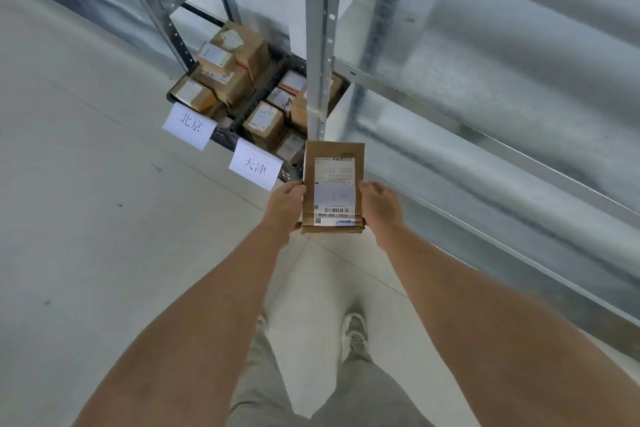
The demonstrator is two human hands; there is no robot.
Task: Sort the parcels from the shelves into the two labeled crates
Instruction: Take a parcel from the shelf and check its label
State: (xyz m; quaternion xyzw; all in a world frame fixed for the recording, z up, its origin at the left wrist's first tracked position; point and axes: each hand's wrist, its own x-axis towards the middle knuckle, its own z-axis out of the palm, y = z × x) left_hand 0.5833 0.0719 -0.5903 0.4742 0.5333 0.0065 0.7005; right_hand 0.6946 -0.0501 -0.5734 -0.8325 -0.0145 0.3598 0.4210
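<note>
Parcel [333, 184] sits label-up between left hand [284, 206] and right hand [379, 206], fingers curled round its edges, near the 天津 crate [289, 173]; best read the label, then lower it into the matching crate, not drop it.

Warehouse: steel shelving [320, 45], labeled crates [242, 128] of parcels [225, 66].
</note>
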